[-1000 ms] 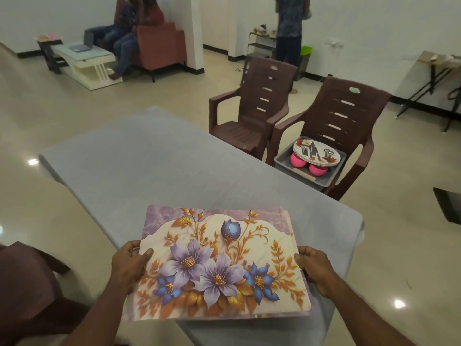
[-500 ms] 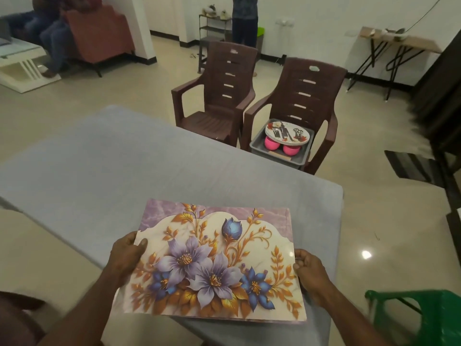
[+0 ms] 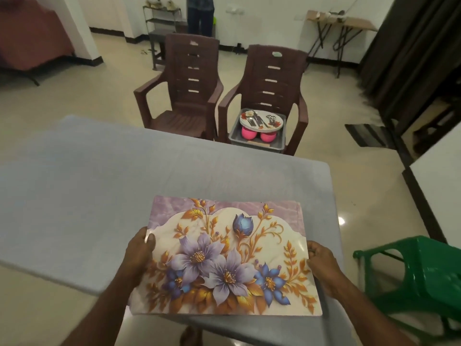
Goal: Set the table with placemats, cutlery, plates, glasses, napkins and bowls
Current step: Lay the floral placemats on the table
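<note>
Two brown chairs (image 3: 179,88), green stool (image 3: 419,275), shelf (image 3: 162,18).

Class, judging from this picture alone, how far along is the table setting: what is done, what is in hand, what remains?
Done: nothing is laid on the table yet. In hand: the left hand and right hand hold the floral placemats by their side edges over the near corner. Left: the plates, cutlery and pink bowls still sit in the grey tray on the chair.

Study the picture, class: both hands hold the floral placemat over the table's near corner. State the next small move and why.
Probably lower the floral placemat flat onto the grey table and let go: the left hand and right hand grip its side edges, and its near edge overhangs the table.
</note>
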